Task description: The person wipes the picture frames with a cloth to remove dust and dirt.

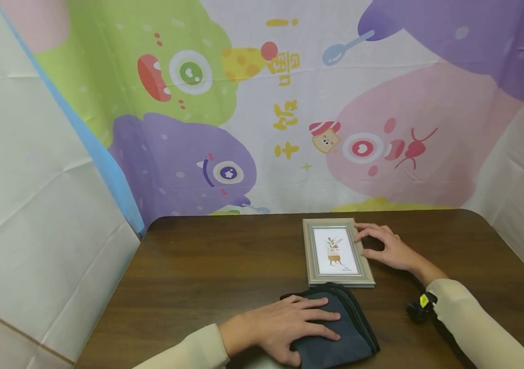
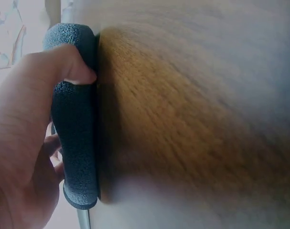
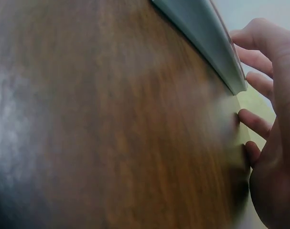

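Observation:
A folded dark grey cloth (image 1: 335,328) with a black edge lies at the front of the table. My left hand (image 1: 282,323) rests on top of it, fingers spread and nearly straight. In the left wrist view the thumb lies against the side of the thick, fuzzy cloth (image 2: 75,124). Just behind the cloth, a picture frame (image 1: 310,256) lies flat, showing a drawing of a potted plant. At its right edge is my right hand (image 1: 393,248), with thumb and fingers slightly bent. In the right wrist view the fingertips are at the border of the frame (image 3: 202,38).
The brown wooden table (image 1: 206,266) ends at a cartoon-printed curtain (image 1: 289,184) behind. Pale sheets (image 1: 45,179) hang at both sides. A small black device with a yellow tag (image 1: 423,301) is strapped at the right wrist.

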`<state>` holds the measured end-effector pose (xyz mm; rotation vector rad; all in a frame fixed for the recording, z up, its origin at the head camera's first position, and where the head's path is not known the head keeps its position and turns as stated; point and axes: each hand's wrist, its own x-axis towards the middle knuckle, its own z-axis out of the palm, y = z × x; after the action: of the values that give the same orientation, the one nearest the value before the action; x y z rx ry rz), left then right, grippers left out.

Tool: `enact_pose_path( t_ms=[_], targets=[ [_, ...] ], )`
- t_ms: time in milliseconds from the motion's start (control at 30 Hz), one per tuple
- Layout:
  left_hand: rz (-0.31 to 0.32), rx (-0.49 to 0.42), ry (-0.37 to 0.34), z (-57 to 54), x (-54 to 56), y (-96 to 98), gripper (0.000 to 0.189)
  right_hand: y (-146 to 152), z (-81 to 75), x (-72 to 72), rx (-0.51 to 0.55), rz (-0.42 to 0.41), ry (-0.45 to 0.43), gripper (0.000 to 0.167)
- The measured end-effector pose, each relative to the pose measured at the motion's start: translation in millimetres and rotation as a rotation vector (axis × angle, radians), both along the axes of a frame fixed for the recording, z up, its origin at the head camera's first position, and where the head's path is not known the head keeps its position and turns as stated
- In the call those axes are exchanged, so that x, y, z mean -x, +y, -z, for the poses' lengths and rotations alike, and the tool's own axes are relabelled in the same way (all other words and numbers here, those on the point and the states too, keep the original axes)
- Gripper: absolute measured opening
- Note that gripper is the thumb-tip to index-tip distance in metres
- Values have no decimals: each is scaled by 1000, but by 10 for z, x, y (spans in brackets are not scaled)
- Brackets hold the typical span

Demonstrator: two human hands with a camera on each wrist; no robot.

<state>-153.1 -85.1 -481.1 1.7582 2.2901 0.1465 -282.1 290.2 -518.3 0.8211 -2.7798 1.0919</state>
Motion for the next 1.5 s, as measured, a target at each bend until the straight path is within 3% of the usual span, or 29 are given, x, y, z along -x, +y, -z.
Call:
enact_pose_path(
  t_ms=[267,600,1167,1333,1500],
  targets=[
    [-12,6,1,-11,-21,3,74,9,19,44,21,-22,-31,22],
    [0,11,116,10,-57,40,70,35,24,12,18,-25,-55,20],
    [5,-89,150,75,-53,63,61,24,-1,27,1,-25,-87,19],
    [2,-104,216,76,-58,73,64,27,-19,26,-6,-21,-89,19],
    [2,-182,310,66,-47,68,61,25,-3,31,3,-28,-92,18]
  ],
)
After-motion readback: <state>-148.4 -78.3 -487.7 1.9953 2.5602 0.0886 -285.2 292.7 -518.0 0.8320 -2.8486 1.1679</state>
